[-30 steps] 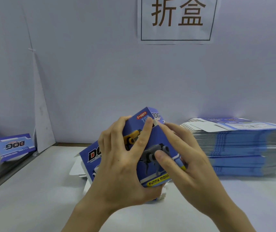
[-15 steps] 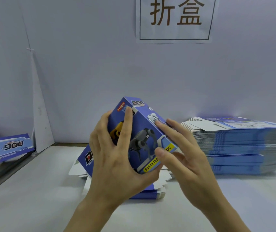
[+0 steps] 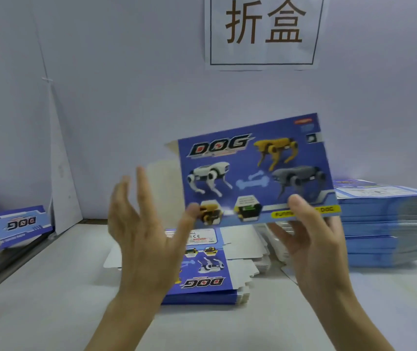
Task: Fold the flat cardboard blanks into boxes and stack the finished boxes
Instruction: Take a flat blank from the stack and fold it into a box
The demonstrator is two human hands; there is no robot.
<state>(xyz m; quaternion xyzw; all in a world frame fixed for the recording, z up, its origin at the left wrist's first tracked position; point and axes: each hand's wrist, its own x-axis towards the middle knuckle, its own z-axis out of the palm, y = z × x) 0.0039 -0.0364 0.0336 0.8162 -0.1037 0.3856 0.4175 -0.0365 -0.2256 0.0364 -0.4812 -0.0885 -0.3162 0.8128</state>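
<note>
Right hand (image 3: 311,244) pinches box (image 3: 253,171) at its lower edge, thumb in front; left hand (image 3: 141,224) spread beside it. Single-corner grip may let box twist or drop onto blanks (image 3: 202,282).

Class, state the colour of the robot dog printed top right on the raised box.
The robot dog on the box is yellow; head view shows it best.

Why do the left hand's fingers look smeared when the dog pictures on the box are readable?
Head view: the left hand is motion-blurred, fingers ghosted; the box, pinched by the right hand, is sharper, with a pale glare patch near its bottom edge; the stack of blanks at the right edge looks soft; lighting is even, shadows faint.
</note>
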